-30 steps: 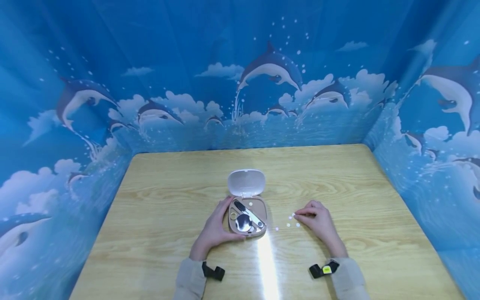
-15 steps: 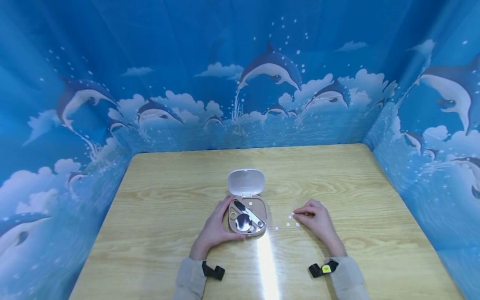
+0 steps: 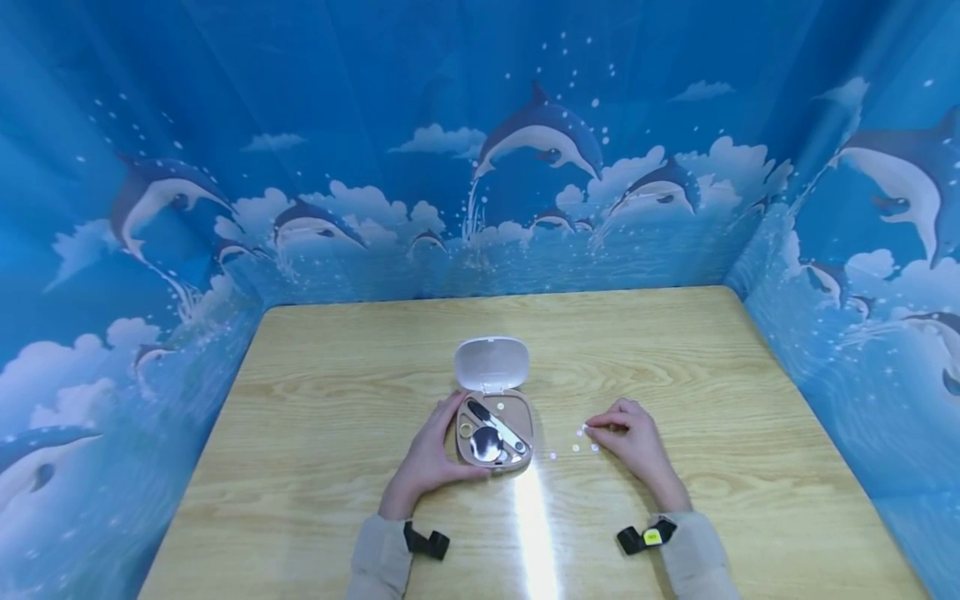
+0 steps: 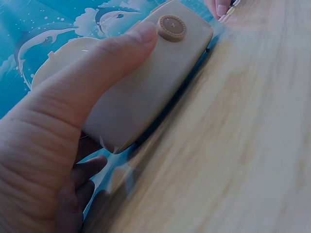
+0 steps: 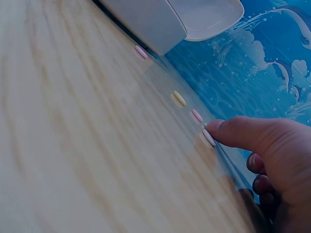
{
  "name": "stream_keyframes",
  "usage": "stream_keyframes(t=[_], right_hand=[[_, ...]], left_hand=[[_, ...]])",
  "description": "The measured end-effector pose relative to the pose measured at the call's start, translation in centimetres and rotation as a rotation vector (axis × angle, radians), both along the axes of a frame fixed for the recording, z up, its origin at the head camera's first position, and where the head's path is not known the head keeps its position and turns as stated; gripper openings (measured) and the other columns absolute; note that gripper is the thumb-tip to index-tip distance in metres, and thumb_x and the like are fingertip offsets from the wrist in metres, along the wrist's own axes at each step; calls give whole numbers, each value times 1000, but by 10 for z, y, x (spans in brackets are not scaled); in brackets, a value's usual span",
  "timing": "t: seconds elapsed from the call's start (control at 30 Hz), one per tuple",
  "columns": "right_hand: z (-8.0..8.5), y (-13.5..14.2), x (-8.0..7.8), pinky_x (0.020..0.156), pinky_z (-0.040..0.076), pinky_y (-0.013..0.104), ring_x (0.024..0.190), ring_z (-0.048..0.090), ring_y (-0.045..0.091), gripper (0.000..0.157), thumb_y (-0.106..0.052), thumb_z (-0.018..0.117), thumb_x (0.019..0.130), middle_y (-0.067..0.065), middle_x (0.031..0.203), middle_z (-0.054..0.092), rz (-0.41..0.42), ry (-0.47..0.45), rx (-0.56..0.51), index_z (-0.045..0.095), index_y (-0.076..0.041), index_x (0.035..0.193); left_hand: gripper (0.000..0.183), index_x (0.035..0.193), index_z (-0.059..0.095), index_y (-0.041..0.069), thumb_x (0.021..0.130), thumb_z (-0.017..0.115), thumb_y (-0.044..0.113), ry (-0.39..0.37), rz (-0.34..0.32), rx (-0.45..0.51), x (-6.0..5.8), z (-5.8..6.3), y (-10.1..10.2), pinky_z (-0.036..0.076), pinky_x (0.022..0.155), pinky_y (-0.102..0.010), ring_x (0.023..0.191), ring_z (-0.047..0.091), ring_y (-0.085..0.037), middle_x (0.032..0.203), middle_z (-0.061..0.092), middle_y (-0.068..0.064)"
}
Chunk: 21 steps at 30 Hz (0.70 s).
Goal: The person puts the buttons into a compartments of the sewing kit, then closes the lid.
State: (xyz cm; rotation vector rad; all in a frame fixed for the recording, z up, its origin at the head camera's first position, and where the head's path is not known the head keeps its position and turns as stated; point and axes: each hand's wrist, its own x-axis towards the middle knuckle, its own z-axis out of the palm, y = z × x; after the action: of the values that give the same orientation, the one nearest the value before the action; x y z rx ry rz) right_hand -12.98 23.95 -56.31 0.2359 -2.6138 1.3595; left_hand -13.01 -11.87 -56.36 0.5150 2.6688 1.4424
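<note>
My left hand grips a beige case from its left side, the thumb along the front wall beside a round brown button. The case's translucent lid stands raised at the back. Inside lie a long black-and-silver piece, a shiny round disc and a small pale tablet. To the right of the case, my right hand pinches a small white tablet between thumb and forefinger, low over the table. The other fingers are curled.
Several loose tablets lie between case and right hand: a pink one near the case, a yellow one, another pink one and a white one. A dolphin-print curtain borders the wooden table.
</note>
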Motion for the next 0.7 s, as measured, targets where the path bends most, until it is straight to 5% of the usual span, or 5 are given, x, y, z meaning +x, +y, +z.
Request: stream_keyframes(t=[0.7], right_hand=[[-3, 0, 0, 62, 39, 20, 70, 48, 12, 17, -4, 87, 73, -9, 72, 56, 9, 70, 14, 79, -16, 81]], left_hand=[[130, 157, 25, 32, 50, 96, 50, 42, -13, 14, 0, 1, 0, 15, 121, -49, 148, 23, -26, 162, 29, -2]])
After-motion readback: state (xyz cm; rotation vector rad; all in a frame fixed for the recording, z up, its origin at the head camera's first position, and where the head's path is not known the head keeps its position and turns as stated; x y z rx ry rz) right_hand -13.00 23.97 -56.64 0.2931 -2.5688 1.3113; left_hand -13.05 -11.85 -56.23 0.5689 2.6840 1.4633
